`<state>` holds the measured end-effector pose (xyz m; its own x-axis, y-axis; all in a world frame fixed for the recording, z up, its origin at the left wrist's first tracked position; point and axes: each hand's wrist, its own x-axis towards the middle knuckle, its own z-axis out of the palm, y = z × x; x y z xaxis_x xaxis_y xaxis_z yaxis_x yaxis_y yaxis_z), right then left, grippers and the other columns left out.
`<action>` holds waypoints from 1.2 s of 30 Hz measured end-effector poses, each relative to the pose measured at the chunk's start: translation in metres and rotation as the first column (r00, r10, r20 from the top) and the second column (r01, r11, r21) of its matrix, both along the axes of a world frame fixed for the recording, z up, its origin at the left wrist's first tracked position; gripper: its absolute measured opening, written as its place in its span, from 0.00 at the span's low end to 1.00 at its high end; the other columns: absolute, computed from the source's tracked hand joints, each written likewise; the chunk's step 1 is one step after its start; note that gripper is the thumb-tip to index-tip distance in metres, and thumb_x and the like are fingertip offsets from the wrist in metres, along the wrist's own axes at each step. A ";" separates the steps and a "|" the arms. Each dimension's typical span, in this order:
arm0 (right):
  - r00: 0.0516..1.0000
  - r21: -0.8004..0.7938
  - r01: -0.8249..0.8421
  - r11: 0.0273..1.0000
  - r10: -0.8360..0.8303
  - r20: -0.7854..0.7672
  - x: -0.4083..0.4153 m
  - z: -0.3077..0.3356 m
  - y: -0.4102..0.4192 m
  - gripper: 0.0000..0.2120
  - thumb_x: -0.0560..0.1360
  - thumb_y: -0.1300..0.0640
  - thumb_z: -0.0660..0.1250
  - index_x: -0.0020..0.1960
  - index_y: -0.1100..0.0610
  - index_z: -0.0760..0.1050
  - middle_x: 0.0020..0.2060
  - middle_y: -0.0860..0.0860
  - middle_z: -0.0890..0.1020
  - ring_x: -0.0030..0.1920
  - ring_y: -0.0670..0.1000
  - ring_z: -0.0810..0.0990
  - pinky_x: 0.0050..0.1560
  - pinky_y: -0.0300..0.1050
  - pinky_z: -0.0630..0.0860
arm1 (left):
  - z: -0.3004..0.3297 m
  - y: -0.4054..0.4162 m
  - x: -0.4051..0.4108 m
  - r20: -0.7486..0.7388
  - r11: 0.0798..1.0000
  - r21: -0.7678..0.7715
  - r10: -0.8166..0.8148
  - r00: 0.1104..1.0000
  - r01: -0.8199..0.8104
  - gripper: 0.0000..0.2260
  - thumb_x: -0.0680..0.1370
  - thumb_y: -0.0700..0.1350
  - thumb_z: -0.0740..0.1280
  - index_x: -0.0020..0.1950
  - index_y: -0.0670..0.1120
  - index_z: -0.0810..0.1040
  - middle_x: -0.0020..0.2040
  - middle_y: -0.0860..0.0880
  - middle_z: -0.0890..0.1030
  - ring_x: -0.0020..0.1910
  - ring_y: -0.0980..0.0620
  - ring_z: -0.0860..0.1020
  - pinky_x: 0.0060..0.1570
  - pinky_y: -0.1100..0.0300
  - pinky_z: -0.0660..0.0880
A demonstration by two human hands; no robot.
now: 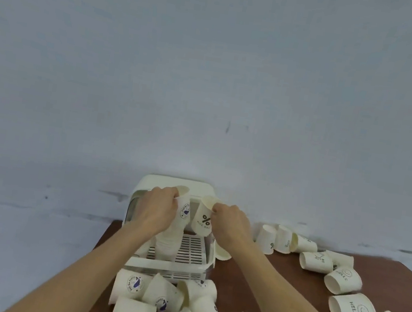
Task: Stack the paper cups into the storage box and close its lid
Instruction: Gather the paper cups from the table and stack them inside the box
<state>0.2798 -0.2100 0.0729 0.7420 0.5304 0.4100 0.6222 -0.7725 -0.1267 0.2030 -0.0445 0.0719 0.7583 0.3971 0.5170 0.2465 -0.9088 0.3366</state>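
Gripping cups: left hand (pixel 159 208) holds stack (pixel 174 230) | right hand (pixel 229 224) pinches cup (pixel 203 220) rim over box (pixel 172 254) | light, crushable paper; hold sidewalls gently

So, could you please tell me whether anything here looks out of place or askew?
Mostly the loose paper cups: many lie tipped on their sides across the table, right of and in front of the storage box. The % cup, held by the right hand, is tilted. No damage shows.
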 end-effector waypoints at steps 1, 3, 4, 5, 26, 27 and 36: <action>1.000 0.000 -0.017 1.000 0.017 0.001 -0.002 -0.002 0.009 0.09 0.76 0.62 0.56 0.50 0.59 0.75 0.45 0.58 0.78 0.43 0.60 0.78 0.38 0.48 0.70 | -0.002 0.008 -0.006 -0.002 1.000 -0.002 0.019 1.000 -0.019 0.12 0.79 0.43 0.57 0.54 0.50 0.78 0.47 0.46 0.82 0.47 0.44 0.78 0.40 0.55 0.71; 0.999 0.002 -0.040 0.999 0.040 0.003 -0.006 -0.005 0.028 0.09 0.76 0.63 0.57 0.49 0.59 0.75 0.44 0.57 0.79 0.43 0.59 0.76 0.38 0.48 0.70 | -0.006 0.022 -0.017 -0.008 0.998 -0.015 0.056 0.998 -0.056 0.12 0.79 0.43 0.57 0.53 0.50 0.79 0.46 0.46 0.82 0.46 0.44 0.78 0.39 0.56 0.70; 0.999 0.005 -0.049 0.999 0.049 0.006 -0.008 -0.006 0.037 0.08 0.75 0.63 0.57 0.49 0.58 0.74 0.44 0.57 0.79 0.43 0.59 0.76 0.38 0.48 0.70 | -0.009 0.029 -0.021 -0.011 0.997 -0.018 0.072 0.997 -0.072 0.12 0.79 0.43 0.57 0.53 0.50 0.80 0.46 0.46 0.82 0.46 0.44 0.78 0.39 0.56 0.70; 0.998 0.002 -0.059 0.998 0.059 0.010 -0.009 -0.008 0.045 0.08 0.75 0.64 0.58 0.49 0.58 0.74 0.44 0.57 0.79 0.43 0.59 0.76 0.38 0.49 0.71 | -0.011 0.034 -0.024 -0.012 0.996 -0.020 0.085 0.996 -0.085 0.12 0.79 0.43 0.57 0.53 0.51 0.80 0.47 0.46 0.82 0.47 0.44 0.78 0.39 0.56 0.70; 0.992 -0.307 -0.125 0.944 0.124 -0.021 -0.017 -0.081 0.076 0.13 0.75 0.70 0.57 0.58 0.61 0.71 0.55 0.59 0.77 0.55 0.60 0.76 0.42 0.50 0.66 | -0.080 0.069 -0.030 -0.142 0.992 0.003 0.126 0.982 -0.127 0.11 0.80 0.43 0.56 0.50 0.51 0.78 0.46 0.47 0.81 0.45 0.44 0.78 0.40 0.54 0.73; 0.991 -0.302 -0.131 0.944 0.131 -0.023 -0.017 -0.084 0.077 0.13 0.75 0.70 0.56 0.58 0.62 0.70 0.55 0.59 0.76 0.56 0.60 0.75 0.43 0.50 0.66 | -0.082 0.069 -0.030 -0.149 0.992 0.004 0.127 0.981 -0.128 0.11 0.80 0.43 0.56 0.50 0.51 0.78 0.46 0.48 0.81 0.45 0.44 0.78 0.40 0.54 0.73; 0.992 -0.244 -0.126 0.962 0.127 -0.010 -0.024 -0.098 0.085 0.14 0.78 0.69 0.55 0.62 0.63 0.69 0.59 0.61 0.75 0.59 0.60 0.73 0.54 0.50 0.71 | -0.104 0.071 -0.032 -0.210 0.991 0.040 0.136 0.968 -0.130 0.11 0.81 0.43 0.57 0.56 0.52 0.78 0.48 0.47 0.80 0.46 0.45 0.78 0.39 0.55 0.72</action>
